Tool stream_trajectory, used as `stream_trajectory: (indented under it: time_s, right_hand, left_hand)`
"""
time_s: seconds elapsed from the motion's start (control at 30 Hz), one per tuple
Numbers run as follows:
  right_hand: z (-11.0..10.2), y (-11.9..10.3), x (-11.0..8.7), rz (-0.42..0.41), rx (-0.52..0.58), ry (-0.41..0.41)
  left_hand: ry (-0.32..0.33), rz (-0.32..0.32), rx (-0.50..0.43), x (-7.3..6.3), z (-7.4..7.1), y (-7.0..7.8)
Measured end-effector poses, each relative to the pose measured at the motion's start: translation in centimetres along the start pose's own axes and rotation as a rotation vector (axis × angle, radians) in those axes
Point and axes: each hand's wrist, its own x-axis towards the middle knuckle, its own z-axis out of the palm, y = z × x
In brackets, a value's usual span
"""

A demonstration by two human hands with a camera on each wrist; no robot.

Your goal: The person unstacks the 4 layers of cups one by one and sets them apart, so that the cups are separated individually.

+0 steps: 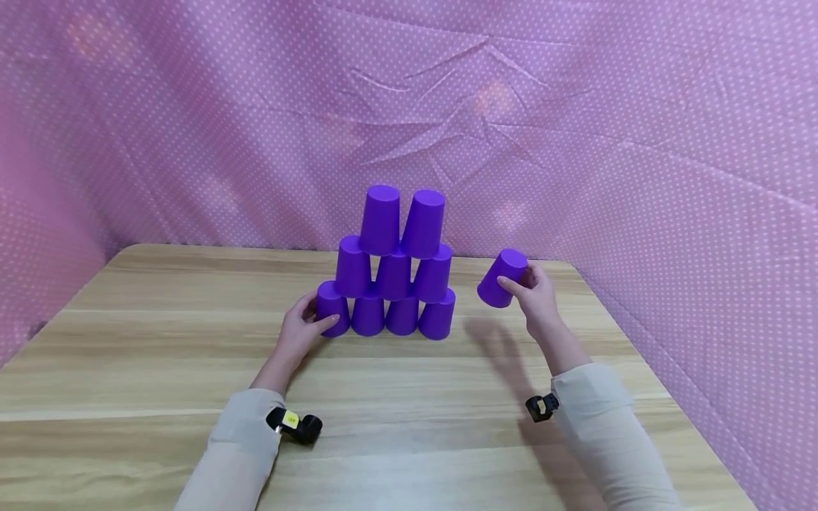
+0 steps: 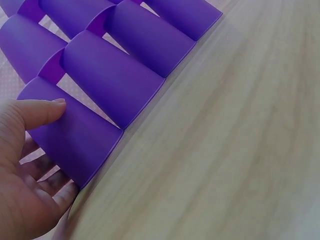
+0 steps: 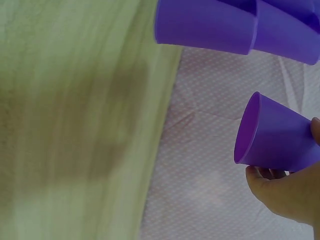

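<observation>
Upside-down purple cups stand stacked in a stepped wall: several in the bottom row, three in the middle, two on top. My left hand is at the bottom-left cup, its thumb across the front and its other fingers around the far side. To the right of the stack, my right hand holds a single purple cup above the table, tilted with its mouth down and to the left. In the right wrist view, the thumb and fingers grip this cup from opposite sides; part of the hand is cut off.
The stack stands on a wood-grain table whose far edge runs behind it. Pink dotted cloth hangs at the back and sides. Each forearm wears a small black camera over a light sleeve.
</observation>
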Motion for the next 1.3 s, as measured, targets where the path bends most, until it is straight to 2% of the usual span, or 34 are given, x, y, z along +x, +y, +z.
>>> stream_trajectory:
  time_s: [0.43, 0.93, 1.3]
  right_hand:
    - [-0.2, 2.7, 2.0, 0.100, -0.043, 0.024]
    - [-0.6, 5.0, 4.1, 0.142, -0.029, 0.076]
    - [-0.9, 5.5, 5.6, 0.271, 0.010, 0.089]
  left_hand:
    - [0.015, -0.002, -0.008, -0.1, -0.2, -0.2]
    - [0.005, 0.020, 0.006, -0.2, -0.2, -0.7]
    - [0.011, 0.025, 0.017, -0.1, 0.2, -0.2]
